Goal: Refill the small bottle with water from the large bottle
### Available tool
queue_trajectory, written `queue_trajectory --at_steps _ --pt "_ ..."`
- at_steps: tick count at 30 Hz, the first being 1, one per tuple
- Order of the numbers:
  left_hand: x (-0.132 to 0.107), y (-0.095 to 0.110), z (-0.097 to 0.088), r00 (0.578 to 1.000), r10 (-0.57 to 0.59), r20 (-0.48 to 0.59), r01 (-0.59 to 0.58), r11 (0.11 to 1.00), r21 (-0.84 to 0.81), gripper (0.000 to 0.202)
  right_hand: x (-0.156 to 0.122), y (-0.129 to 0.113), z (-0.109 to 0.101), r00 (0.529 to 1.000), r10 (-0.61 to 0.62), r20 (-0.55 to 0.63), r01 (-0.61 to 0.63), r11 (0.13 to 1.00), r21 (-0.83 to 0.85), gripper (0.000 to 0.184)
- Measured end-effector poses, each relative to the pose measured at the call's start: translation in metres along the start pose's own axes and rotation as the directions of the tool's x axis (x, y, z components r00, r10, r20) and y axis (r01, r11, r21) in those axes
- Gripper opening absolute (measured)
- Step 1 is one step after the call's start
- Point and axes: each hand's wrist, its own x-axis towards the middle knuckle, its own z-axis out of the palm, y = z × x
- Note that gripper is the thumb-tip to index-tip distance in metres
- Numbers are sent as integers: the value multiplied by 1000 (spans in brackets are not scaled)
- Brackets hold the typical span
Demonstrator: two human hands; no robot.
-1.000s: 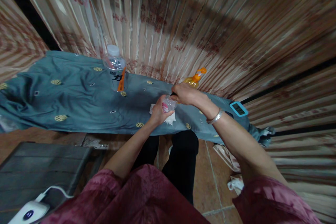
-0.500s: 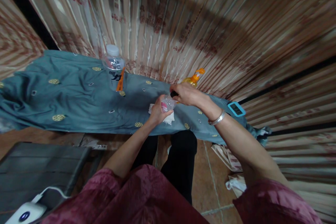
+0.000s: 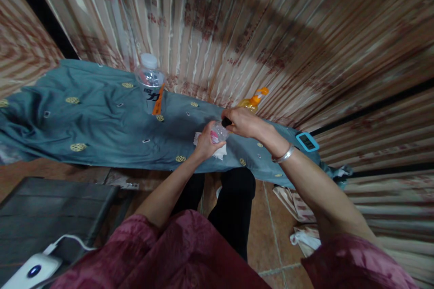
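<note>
My left hand (image 3: pixel 206 142) is wrapped round a small clear bottle (image 3: pixel 220 132) with a pink patch on its side. Beneath them a piece of white paper (image 3: pixel 220 151) with ragged edges lies on the green cloth. Just above the bottle, my right hand (image 3: pixel 240 121) has its fingers closed on a small black object (image 3: pixel 226 122) by the bottle's upper end. Whether this is a cap or a tool I cannot tell, as the fingers cover part of it. Behind the right hand stands a yellow pump bottle (image 3: pixel 250 103) with an orange top.
A large clear bottle (image 3: pixel 149 86) with a white cap stands on the left of the cloth-covered table (image 3: pixel 101 122). At the right end lies a blue-framed digital timer (image 3: pixel 307 142). A pleated curtain (image 3: pixel 203 31) hangs behind. A white device (image 3: pixel 34 272) with a cable sits at lower left.
The camera view has shifted slightly, so the table things appear a little farther right. Both hands keep their hold on the bottle and the black object, with hardly any movement between them.
</note>
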Motion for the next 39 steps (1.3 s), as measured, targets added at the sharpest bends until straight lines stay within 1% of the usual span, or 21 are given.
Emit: queue_trajectory --at_steps 7,9,14,17,19,20,23,24,25,27,28,30,33,36,39 --pt "-1 -1 1 1000 10 4 -10 1000 -2 89 1 -1 0 997 72 17 -71 997 -29 29" --pt "0 -2 2 1000 9 5 -9 1000 0 89 1 -2 0 994 106 13 -106 994 -39 35" --pt "0 -3 2 999 32 0 -32 999 -9 88 0 -5 -1 983 182 -12 -182 983 -39 62" --pt "0 -3 2 1000 20 -3 -20 1000 -14 89 -3 -4 -5 988 154 -2 -154 988 -5 61" --pt "-1 -2 2 1000 7 0 -7 1000 -16 89 -5 -2 -8 994 110 13 -111 994 23 65" --pt "-1 -2 2 1000 6 1 -6 1000 -17 89 -5 -2 -8 996 92 21 -93 995 33 63" --pt "-1 -1 1 1000 13 0 -13 1000 -19 89 -3 -3 -7 996 82 34 -83 996 33 35" --pt "0 -1 1 1000 14 -3 -14 1000 -18 89 -2 -4 -6 995 94 32 -95 995 26 30" --pt "0 -1 1 1000 12 -5 -13 1000 -16 90 -1 -4 -4 993 111 26 -112 994 18 32" --pt "0 -1 1 1000 10 -9 -10 1000 -13 90 0 -5 -3 989 146 10 -146 989 5 46" --pt "0 -1 2 1000 9 -10 -9 1000 -11 90 0 -5 -3 988 156 3 -156 988 4 50" --pt "0 -1 2 1000 5 -5 -5 1000 -9 91 -2 -4 -4 988 151 -5 -151 988 11 49" --pt "0 -1 1 1000 -2 6 2 1000 -14 91 -3 -2 -4 994 113 3 -113 993 35 53" --pt "0 0 1 1000 -3 9 3 1000 -14 90 -2 -3 -3 993 120 8 -120 992 33 36" --pt "0 1 0 1000 -3 3 3 1000 -13 91 -1 -4 -2 989 147 -2 -147 989 23 44"
